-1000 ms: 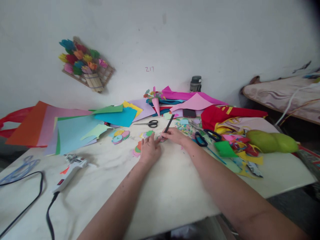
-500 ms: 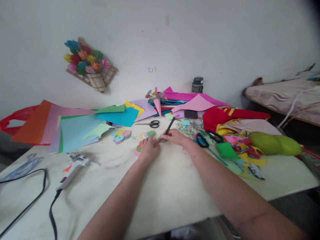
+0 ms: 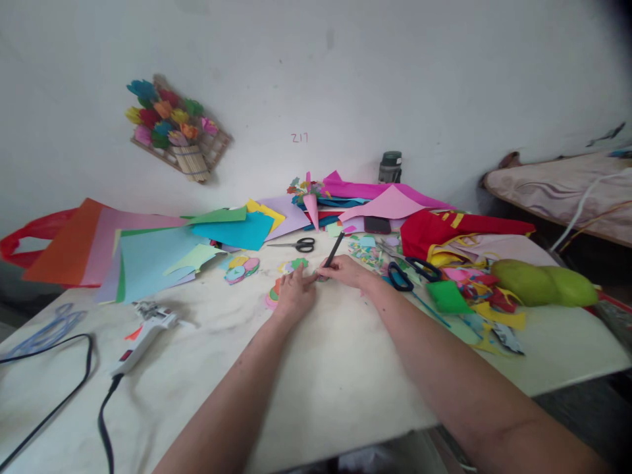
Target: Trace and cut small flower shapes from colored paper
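Observation:
My right hand (image 3: pixel 345 271) is closed around a slim black pencil (image 3: pixel 335 249), its lower end down at a small piece under my fingers. That small piece (image 3: pixel 322 278) is mostly hidden, so its shape cannot be told. My left hand (image 3: pixel 296 289) lies on the table with its fingers stretched out, the index fingertip reaching to the same piece. Just beyond the left fingers lie small cut-paper flower shapes (image 3: pixel 299 263). Partly under that hand is a stack of round coloured paper pieces (image 3: pixel 271 298). More pastel paper cutouts (image 3: pixel 241 268) lie to the left.
Black-handled scissors (image 3: pixel 305 245) lie beyond my hands, blue-handled scissors (image 3: pixel 401 276) to the right. A white glue gun (image 3: pixel 143 339) with a black cord rests at left. Coloured paper sheets (image 3: pixel 158 257) line the back left. Paper scraps and green fruit (image 3: pixel 523 283) sit at right.
The pencil's upper end has shifted very slightly left and down with my right hand. My left hand stays in place.

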A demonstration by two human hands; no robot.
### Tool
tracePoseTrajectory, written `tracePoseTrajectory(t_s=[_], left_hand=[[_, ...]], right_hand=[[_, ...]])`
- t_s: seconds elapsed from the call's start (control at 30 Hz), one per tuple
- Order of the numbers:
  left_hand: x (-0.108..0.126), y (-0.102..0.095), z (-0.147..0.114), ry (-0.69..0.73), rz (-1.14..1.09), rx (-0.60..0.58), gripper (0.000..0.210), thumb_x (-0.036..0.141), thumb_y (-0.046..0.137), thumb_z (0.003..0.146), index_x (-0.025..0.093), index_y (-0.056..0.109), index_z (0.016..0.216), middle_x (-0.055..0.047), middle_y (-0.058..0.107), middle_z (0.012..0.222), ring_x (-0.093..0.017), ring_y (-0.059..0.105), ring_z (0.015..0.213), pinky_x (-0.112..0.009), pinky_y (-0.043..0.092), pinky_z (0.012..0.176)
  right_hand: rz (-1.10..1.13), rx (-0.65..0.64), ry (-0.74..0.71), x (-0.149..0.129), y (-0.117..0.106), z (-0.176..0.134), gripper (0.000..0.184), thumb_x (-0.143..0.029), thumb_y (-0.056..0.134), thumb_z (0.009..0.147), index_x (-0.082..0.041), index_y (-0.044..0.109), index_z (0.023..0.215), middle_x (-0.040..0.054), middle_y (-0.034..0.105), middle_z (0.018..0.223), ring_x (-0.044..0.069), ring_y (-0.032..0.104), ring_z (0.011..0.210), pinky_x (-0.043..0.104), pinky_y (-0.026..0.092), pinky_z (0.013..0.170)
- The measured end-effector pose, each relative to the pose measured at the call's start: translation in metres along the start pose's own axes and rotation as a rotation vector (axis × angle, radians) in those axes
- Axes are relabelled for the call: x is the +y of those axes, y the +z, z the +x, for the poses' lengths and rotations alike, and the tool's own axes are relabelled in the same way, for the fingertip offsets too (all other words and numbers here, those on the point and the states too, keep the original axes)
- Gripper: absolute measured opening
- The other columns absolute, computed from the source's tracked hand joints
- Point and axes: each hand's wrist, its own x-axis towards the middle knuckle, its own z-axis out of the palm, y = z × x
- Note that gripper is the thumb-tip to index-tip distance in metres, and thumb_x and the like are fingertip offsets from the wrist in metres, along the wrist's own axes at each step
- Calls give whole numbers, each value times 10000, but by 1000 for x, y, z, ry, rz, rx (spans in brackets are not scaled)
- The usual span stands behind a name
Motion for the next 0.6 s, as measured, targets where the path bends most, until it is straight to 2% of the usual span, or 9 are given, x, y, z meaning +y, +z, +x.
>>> tracePoseTrajectory(t_s=[0.6], left_hand=[[2,-2,-1,-13,-11,-5,612,165,436,737,198,307,1335,0,629,1131,-203,394,1213,-350,252,1029]], right_hand=[[-15,2,-7,-2,0,0,264,-342,538,770,-123,675,829,48,682,746,145,612,722,220,438,652]])
